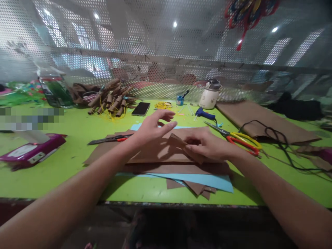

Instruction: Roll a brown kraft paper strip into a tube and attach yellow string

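My right hand pinches a small piece of brown paper, tilted above a stack of brown paper sheets. To its left, my left hand hovers over the stack with fingers apart and nothing in them. Light blue paper sticks out from under the brown sheets toward the front edge, with smaller brown scraps below it. A utility knife lies on the stack, partly behind my left forearm. Scissors with red and yellow handles rest right of my right hand.
Behind the stack are a phone, rolled brown paper tubes, yellow string, a blue glue gun and a white jar. A purple tissue pack lies left. Black cord trails at right, beside folded brown paper.
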The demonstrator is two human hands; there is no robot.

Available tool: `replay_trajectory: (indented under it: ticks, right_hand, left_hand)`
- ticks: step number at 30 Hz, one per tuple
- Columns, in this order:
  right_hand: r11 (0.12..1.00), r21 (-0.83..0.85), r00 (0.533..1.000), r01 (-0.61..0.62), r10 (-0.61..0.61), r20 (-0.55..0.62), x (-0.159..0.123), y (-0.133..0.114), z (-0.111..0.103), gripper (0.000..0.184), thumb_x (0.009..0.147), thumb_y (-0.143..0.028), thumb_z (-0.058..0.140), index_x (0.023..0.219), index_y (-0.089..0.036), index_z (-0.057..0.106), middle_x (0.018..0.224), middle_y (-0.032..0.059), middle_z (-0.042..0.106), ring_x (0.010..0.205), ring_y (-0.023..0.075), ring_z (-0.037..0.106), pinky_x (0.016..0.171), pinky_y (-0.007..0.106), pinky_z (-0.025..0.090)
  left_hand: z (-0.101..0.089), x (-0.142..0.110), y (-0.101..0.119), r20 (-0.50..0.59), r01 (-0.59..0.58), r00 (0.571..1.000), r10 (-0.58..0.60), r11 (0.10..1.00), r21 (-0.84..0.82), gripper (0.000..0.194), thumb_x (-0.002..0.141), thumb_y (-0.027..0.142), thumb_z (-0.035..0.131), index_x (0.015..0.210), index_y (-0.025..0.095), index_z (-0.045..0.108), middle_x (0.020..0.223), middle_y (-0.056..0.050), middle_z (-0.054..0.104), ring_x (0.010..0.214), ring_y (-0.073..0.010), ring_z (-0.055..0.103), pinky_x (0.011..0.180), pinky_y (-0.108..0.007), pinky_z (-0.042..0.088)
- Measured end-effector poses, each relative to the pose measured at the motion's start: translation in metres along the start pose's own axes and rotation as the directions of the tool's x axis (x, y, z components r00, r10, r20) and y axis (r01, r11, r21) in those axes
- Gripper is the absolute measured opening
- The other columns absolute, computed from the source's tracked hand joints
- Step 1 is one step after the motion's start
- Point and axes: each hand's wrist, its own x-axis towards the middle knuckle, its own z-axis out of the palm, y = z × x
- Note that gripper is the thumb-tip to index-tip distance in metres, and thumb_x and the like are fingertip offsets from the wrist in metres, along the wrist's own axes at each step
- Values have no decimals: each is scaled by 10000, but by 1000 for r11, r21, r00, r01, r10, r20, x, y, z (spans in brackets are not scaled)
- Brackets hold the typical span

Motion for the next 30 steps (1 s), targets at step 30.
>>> replay_trajectory:
  ticks: [30]
  right_hand:
    - [951, -263, 986, 161, -144, 81, -1, 18, 6, 130, 824, -201, 577, 891, -144, 672, 840, 58, 637, 770, 152, 557, 691, 252, 412]
  left_hand:
    - [15, -16, -14, 610, -448, 785, 105, 776, 443, 183, 818, 206, 460, 773, 182, 636, 730, -26, 622, 612, -126, 514, 573, -246, 336]
